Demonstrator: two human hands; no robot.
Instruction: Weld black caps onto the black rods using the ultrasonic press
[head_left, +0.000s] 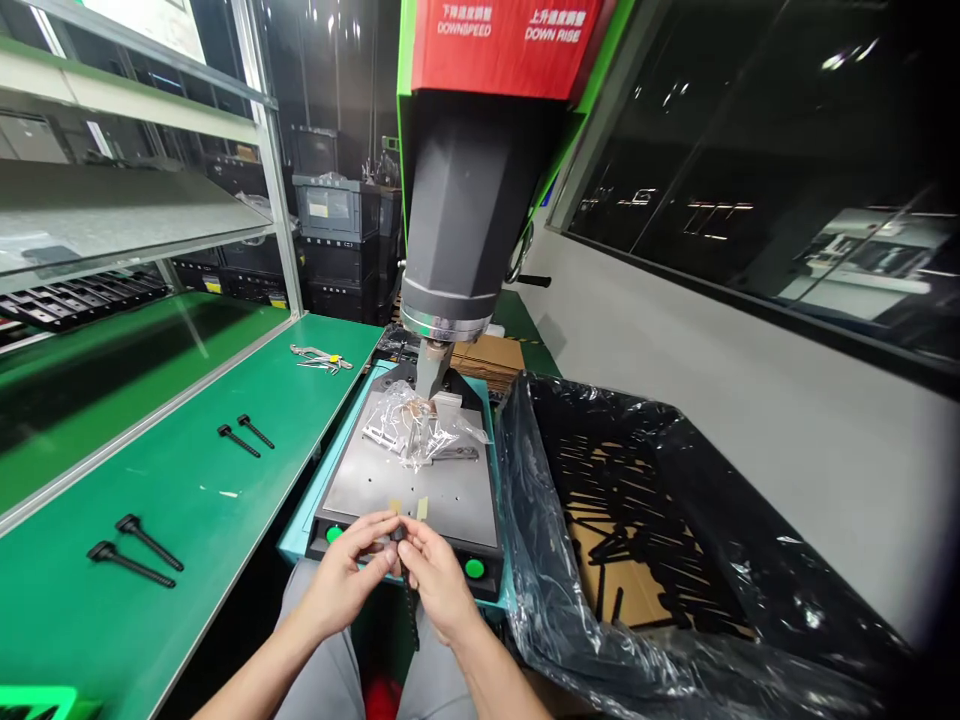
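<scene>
Both hands meet just in front of the machine's base plate [442,510], over my lap. Between their fingertips is a black bolt-like part [412,615] with a wide head and a long ribbed shaft hanging down. My left hand [349,570] pinches near its head, and my right hand [441,582] grips just below, with thumb and fingers closed. The fingers hide most of the head. On the green bench to the left lie similar black parts, including one bolt-like part [135,565] near the front.
Above the plate hangs the machine's black head [469,200], its metal tip over a clear plastic bag [420,425]. Green buttons flank the plate's front, one button [475,569] at right. A bin lined with black plastic [540,560] holds many black parts. Pliers [322,358] lie on the bench.
</scene>
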